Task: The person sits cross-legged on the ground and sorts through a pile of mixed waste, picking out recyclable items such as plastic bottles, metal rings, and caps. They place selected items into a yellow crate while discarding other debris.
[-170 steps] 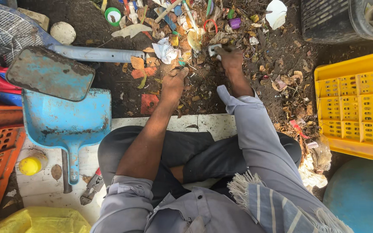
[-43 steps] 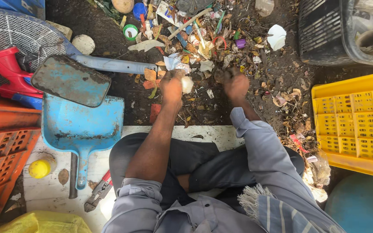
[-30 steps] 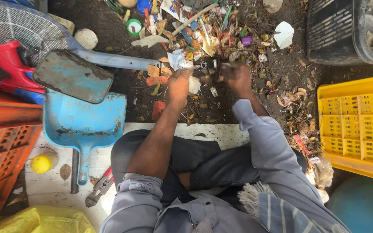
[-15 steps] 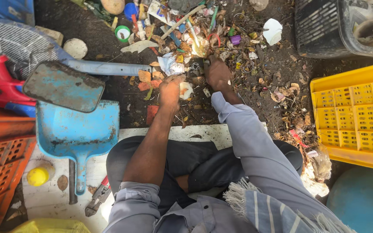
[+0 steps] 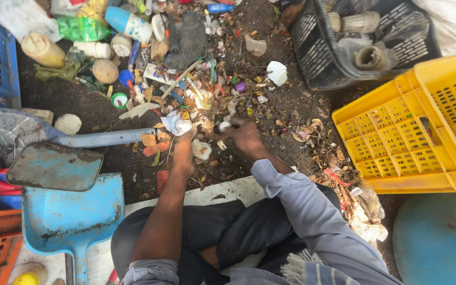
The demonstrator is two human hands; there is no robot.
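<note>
Two hands work the edge of one litter heap (image 5: 186,79) spread over dark soil, and I place everything else by that heap. My left hand (image 5: 184,153) sits at the heap's near edge, fingers curled down onto a crumpled white scrap (image 5: 201,150); whether they have closed on it I cannot tell. My right hand (image 5: 246,134), just right of it at the same edge, pinches a small pale piece (image 5: 224,126) between thumb and fingertips, held clear of the soil as if to look it over. I judge both hands stay low and close together because the pieces are small and mixed into dirt. Right of the heap stands a yellow crate (image 5: 412,132), tilted open toward me, within easy reach. Beyond the heap on that side is a black basket (image 5: 344,63) holding dull jars. Left of the heap, a blue dustpan (image 5: 72,219) lies flat, mouth toward the heap, with a rusty shovel blade (image 5: 54,166) resting by it.
</note>
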